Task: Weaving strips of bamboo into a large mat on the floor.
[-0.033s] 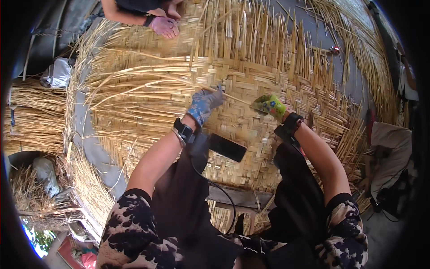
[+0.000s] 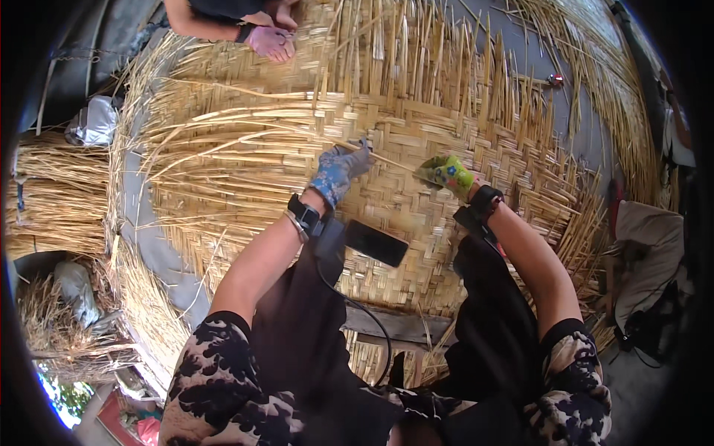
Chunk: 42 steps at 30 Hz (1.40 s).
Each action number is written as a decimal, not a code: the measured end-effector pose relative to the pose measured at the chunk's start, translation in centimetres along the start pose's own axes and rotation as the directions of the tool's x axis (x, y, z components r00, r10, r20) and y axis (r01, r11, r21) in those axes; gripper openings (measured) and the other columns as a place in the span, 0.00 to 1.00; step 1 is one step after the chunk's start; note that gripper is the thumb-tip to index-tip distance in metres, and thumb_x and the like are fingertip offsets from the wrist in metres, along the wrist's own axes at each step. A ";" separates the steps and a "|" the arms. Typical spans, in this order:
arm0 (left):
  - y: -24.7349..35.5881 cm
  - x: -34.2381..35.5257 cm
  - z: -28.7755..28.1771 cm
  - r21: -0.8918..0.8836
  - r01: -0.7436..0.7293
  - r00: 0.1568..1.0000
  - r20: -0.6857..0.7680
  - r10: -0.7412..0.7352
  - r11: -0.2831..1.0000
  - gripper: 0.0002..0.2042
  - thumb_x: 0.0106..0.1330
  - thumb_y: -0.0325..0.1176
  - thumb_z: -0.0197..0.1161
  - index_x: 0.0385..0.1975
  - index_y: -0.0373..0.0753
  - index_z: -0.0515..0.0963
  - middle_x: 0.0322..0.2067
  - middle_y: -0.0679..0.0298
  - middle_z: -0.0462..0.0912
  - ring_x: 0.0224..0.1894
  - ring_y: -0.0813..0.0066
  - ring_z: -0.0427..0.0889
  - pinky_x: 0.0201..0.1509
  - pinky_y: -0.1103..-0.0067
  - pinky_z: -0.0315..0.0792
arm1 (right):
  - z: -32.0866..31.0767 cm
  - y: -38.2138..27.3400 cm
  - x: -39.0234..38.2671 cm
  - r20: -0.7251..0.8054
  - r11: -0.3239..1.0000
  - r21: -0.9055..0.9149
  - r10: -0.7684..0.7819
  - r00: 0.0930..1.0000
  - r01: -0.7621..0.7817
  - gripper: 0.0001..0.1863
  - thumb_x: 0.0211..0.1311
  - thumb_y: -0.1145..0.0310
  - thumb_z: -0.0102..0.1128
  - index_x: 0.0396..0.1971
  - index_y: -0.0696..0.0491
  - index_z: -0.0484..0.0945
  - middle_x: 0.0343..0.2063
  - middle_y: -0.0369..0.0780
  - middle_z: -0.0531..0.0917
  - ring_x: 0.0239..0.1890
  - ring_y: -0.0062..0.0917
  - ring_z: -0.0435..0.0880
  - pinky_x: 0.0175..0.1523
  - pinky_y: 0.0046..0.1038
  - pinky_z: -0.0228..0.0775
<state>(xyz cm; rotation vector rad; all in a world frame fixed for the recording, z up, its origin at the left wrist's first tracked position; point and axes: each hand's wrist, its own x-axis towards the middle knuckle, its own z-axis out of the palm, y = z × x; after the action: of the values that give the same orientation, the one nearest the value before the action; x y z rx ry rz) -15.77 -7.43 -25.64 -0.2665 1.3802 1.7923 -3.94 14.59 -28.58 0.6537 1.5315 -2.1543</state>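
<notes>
My left hand (image 2: pixel 336 175), in a blue flowered glove, is closed around a long, thin reed strip (image 2: pixel 393 162) over the middle of the woven reed mat (image 2: pixel 416 275). The strip's right end meets the fingertips of my right hand (image 2: pixel 448 175), which wears a green flowered glove and pinches it. Beneath and between both hands lies the flat herringbone weave. Unwoven reed ends (image 2: pixel 230 141) fan out from the mat to the left of my left hand. A black phone (image 2: pixel 376 244) rests on the mat just in front of my legs.
At the top left, another person's hand in a pink glove (image 2: pixel 271 43) presses near the mat. Bundles of reeds (image 2: pixel 63 193) are stacked at the left, with more loose reeds (image 2: pixel 595 82) at the upper right. A grey cloth (image 2: pixel 648 253) lies at the right.
</notes>
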 end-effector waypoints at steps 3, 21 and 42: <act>-0.7 1.1 0.1 -0.002 0.018 1.000 0.016 -0.018 1.000 0.09 0.54 0.25 0.58 0.34 0.33 0.72 0.31 0.59 0.77 0.31 0.70 0.78 0.35 0.79 0.75 | 0.1 0.1 0.3 0.059 0.987 -0.082 -0.135 0.989 0.139 0.12 0.50 0.66 0.56 0.28 0.61 0.77 0.20 0.37 0.78 0.19 0.15 0.73 0.24 0.17 0.64; -1.5 1.2 1.8 0.041 0.052 0.955 0.290 -0.062 0.998 0.11 0.52 0.25 0.60 0.35 0.34 0.72 0.31 0.61 0.77 0.32 0.73 0.78 0.34 0.80 0.74 | 0.0 -0.9 -1.0 0.143 0.992 0.087 0.075 0.987 -0.088 0.10 0.55 0.67 0.50 0.29 0.58 0.75 0.19 0.35 0.76 0.18 0.15 0.71 0.22 0.15 0.64; -2.3 2.4 0.8 -0.066 -0.054 0.999 -0.002 0.054 0.996 0.07 0.56 0.29 0.57 0.33 0.37 0.73 0.27 0.64 0.77 0.29 0.74 0.78 0.33 0.79 0.74 | 1.3 -0.6 1.8 0.335 0.986 -0.009 0.159 0.929 -0.166 0.13 0.51 0.67 0.58 0.36 0.56 0.75 0.28 0.34 0.77 0.28 0.16 0.75 0.35 0.18 0.70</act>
<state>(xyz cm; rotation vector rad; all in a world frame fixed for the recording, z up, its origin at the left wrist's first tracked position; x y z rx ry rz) -15.39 -5.42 -28.42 -0.2669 1.3409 1.8848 -5.92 13.44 -28.81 0.3784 1.2331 -2.0320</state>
